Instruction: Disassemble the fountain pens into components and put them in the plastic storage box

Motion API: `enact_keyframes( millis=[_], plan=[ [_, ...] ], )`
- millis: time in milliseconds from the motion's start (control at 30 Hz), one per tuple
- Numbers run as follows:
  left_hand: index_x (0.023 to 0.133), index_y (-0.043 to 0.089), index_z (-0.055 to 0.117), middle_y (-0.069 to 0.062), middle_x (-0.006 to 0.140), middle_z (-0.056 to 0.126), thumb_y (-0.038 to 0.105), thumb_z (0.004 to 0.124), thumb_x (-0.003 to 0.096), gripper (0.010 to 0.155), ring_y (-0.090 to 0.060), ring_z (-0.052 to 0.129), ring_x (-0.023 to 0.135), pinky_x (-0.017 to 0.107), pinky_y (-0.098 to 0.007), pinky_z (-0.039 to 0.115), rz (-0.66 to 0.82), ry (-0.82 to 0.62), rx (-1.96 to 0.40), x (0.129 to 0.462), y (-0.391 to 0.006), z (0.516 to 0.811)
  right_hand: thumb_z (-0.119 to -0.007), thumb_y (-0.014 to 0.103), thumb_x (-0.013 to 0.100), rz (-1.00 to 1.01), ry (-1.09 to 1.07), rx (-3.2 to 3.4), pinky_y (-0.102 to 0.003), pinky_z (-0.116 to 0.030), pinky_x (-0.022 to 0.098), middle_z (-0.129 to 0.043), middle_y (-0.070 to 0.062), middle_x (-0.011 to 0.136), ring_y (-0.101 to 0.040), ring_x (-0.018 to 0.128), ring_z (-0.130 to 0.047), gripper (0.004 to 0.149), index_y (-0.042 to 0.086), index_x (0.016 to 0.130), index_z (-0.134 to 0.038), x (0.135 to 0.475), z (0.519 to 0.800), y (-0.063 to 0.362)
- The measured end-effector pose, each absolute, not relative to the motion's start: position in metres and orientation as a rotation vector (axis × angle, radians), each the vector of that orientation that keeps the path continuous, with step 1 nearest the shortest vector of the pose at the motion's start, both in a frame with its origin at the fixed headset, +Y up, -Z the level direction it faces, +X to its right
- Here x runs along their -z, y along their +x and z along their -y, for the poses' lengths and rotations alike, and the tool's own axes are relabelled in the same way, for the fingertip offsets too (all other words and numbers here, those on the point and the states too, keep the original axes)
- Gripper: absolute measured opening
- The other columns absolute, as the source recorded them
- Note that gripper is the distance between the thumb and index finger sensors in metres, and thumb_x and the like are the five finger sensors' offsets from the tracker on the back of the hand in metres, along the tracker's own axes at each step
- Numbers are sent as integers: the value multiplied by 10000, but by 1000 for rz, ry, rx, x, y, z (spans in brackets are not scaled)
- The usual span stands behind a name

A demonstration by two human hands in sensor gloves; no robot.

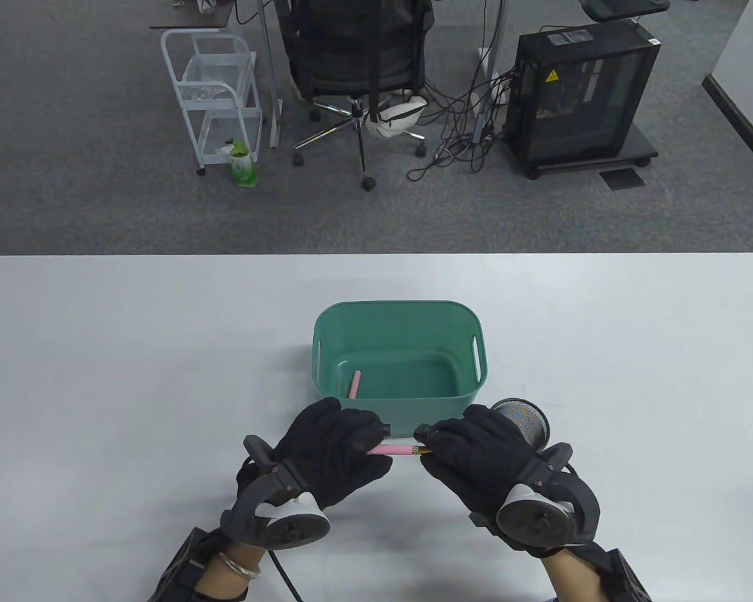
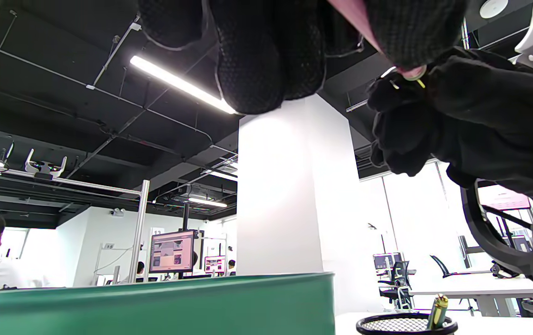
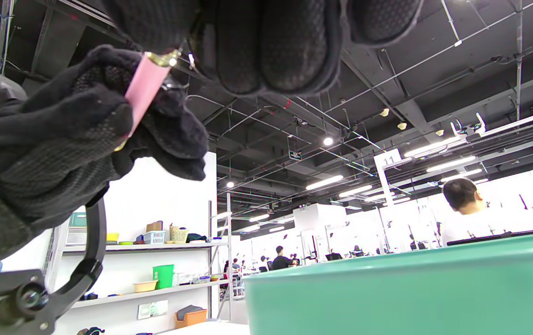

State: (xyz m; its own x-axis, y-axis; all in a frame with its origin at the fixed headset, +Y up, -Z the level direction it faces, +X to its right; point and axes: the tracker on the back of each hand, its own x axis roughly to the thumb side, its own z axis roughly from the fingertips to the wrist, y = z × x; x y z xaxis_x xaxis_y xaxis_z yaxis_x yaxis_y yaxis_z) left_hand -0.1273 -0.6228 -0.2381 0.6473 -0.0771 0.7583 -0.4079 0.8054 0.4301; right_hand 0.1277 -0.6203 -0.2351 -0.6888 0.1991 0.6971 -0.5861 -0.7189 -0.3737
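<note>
Two black-gloved hands hold a slim pink fountain pen level above the white counter, just in front of the teal plastic storage box. The left hand is curled round the pink barrel; the right hand pinches the gold-trimmed end. One pink pen part already lies on the box floor. A black mesh pen cup stands just beside the right hand. The step in hand appears to be pulling or unscrewing the pen apart. The next move likely calls for opposed twisting, then dropping the freed pieces over the box's near wall.
</note>
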Motion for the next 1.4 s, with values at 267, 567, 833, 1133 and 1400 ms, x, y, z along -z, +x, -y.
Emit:
enact_keyframes(
  millis=[267, 567, 833, 1133, 1400],
  plan=[
    [946, 159, 735, -1, 860, 920, 498, 713, 623, 469, -172, 979, 712, 739, -485, 690, 862, 622, -200, 238, -126, 623, -734, 462, 528, 827, 891, -2393, -454, -663, 707, -886, 17, 797, -127, 658, -911, 415, 266, 882, -828, 235, 620, 128],
    [906, 150, 780, -2, 788, 961, 508, 633, 639, 470, -167, 1009, 636, 706, -471, 725, 878, 605, -208, 238, -125, 624, -733, 462, 528, 826, 895, -2391, -454, -664, 706, -885, 17, 799, -126, 659, -911, 416, 267, 883, -827, 234, 620, 128],
    [852, 141, 838, -2, 702, 1008, 496, 562, 650, 493, -165, 1039, 547, 665, -460, 761, 890, 588, -216, 240, -126, 624, -733, 462, 528, 826, 901, -2388, -453, -664, 707, -884, 18, 799, -125, 658, -911, 416, 267, 883, -827, 234, 621, 128],
    [855, 147, 858, -14, 697, 1023, 507, 543, 653, 519, -182, 1045, 548, 663, -466, 761, 891, 586, -228, 241, -127, 624, -733, 463, 528, 827, 904, -2393, -453, -664, 708, -886, 17, 797, -126, 659, -911, 417, 267, 883, -827, 234, 621, 127],
    [1058, 163, 683, -49, 988, 862, 586, 637, 619, 611, -238, 914, 857, 777, -520, 637, 885, 588, -215, 241, -128, 625, -733, 463, 528, 828, 900, -2391, -453, -663, 707, -886, 16, 798, -126, 659, -911, 416, 267, 882, -827, 234, 621, 127]
  ],
)
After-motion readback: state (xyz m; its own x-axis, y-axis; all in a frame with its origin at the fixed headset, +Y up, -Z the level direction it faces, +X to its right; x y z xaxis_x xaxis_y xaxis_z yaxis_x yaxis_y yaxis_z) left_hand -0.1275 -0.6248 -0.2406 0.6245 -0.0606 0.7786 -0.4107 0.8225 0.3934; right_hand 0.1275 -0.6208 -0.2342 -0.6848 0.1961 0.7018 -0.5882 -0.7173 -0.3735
